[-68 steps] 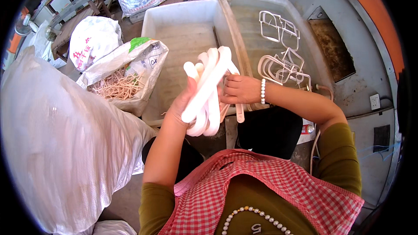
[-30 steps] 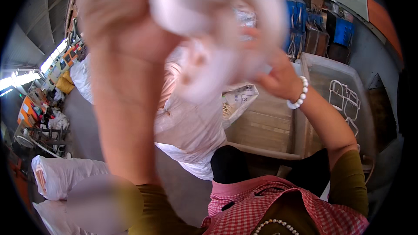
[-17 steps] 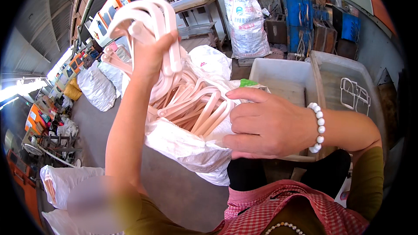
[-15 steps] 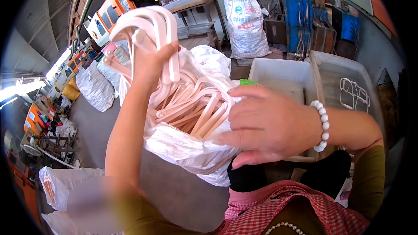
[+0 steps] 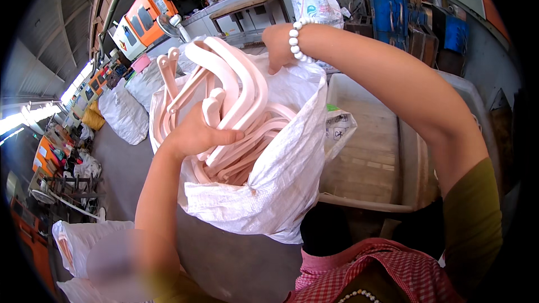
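My left hand [image 5: 199, 133] is closed round a bundle of pale pink curved plastic pieces [image 5: 247, 87], its thumb across their near side. The bundle sits at the mouth of a white woven sack [image 5: 275, 191]. More pink pieces of the same kind fill the sack beneath, and some with rounded ends stick up at its left side. Across the sack, my right hand [image 5: 278, 47] grips the far right part of the rim and holds it raised. That hand's fingertips are partly hidden behind the sack's fabric.
A grey-white plastic tub [image 5: 365, 146] stands right of the sack, with a second tub [image 5: 457, 87] beyond it. Another full woven sack [image 5: 314, 3] is at the back, near blue metal blocks [image 5: 390, 14]. White sacks [image 5: 123, 112] stand on the floor at left.
My left hand has lowered the pink bundle from above the sack to its mouth. My right hand has moved from the near right side to the far rim and taken hold of it.
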Demonstrator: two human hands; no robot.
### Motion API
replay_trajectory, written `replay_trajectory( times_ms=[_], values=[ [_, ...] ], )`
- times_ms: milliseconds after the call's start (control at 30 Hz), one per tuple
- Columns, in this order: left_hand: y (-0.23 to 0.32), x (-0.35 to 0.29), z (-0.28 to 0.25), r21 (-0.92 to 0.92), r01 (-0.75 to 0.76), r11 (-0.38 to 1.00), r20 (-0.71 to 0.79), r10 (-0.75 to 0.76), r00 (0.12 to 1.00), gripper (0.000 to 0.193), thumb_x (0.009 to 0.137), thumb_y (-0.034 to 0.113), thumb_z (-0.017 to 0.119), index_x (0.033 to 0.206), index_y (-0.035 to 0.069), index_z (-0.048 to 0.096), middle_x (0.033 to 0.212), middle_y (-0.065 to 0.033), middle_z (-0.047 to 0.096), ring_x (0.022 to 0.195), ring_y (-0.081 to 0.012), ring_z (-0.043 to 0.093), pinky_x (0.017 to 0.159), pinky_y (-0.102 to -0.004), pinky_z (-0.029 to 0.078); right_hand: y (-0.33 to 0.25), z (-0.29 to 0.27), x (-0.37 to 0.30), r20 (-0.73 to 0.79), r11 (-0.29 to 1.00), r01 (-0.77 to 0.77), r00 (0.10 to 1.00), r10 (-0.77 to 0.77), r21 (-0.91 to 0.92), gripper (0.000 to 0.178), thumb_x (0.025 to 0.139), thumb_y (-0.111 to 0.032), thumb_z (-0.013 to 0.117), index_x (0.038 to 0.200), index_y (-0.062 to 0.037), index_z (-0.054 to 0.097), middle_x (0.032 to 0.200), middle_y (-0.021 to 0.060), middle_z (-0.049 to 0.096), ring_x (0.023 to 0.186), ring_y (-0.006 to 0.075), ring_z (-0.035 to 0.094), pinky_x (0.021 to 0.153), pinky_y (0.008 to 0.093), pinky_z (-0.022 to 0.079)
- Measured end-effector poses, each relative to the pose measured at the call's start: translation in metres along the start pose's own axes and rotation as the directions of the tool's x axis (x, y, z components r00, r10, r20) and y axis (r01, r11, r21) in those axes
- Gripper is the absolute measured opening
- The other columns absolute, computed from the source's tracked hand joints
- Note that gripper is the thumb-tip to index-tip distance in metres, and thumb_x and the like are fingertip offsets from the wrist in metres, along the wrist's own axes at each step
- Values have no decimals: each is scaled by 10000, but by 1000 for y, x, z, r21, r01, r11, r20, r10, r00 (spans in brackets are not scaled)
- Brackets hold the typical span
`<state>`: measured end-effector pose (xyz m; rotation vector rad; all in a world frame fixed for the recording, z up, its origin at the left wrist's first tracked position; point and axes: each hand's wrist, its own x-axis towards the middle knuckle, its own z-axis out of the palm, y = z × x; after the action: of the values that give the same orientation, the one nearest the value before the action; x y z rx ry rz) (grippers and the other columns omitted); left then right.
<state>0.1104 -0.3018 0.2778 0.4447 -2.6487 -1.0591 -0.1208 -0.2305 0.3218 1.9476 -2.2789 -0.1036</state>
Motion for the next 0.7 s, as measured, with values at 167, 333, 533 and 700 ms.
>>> replay_trajectory(
  times_ms=[167, 333, 533, 700],
  values=[
    [-2, 13, -10, 78, 17, 997, 171, -30, 985, 673, 592, 162, 810, 1203, 19, 568, 1085, -76, 629, 1005, -187, 570, 947, -282, 412, 23, 27, 40, -182, 975, -78, 976, 117, 209, 287, 728, -264, 689, 780, 18, 686, 723, 175, 674, 694, 303, 656, 689, 372, 519],
    [-15, 25, -19, 142, -61, 988, 189, 34, 981, 665, 585, 184, 805, 1186, 17, 574, 1061, -82, 631, 999, -188, 563, 950, -275, 404, 26, 40, 41, -407, 939, 27, 905, 122, 342, 254, 743, -242, 666, 827, -3, 682, 756, 166, 671, 703, 296, 653, 684, 370, 513],
    [-31, 44, -34, 274, 146, 951, 182, -201, 963, 759, 608, 219, 806, 1274, 6, 511, 1180, -141, 597, 1113, -217, 538, 1008, -299, 369, 27, 46, 17, -524, 855, 184, 843, 116, 485, 229, 779, -208, 656, 862, 5, 647, 730, 121, 647, 637, 215, 608, 634, 331, 485],
    [-31, 44, 0, 397, 217, 892, 184, -309, 933, 679, 629, 239, 766, 1236, 12, 564, 1172, -164, 630, 1077, -264, 591, 984, -307, 407, 35, 50, 14, -477, 865, 164, 873, 96, 474, 238, 791, -224, 661, 864, 2, 652, 722, 110, 647, 620, 193, 602, 619, 324, 479]
  ],
)
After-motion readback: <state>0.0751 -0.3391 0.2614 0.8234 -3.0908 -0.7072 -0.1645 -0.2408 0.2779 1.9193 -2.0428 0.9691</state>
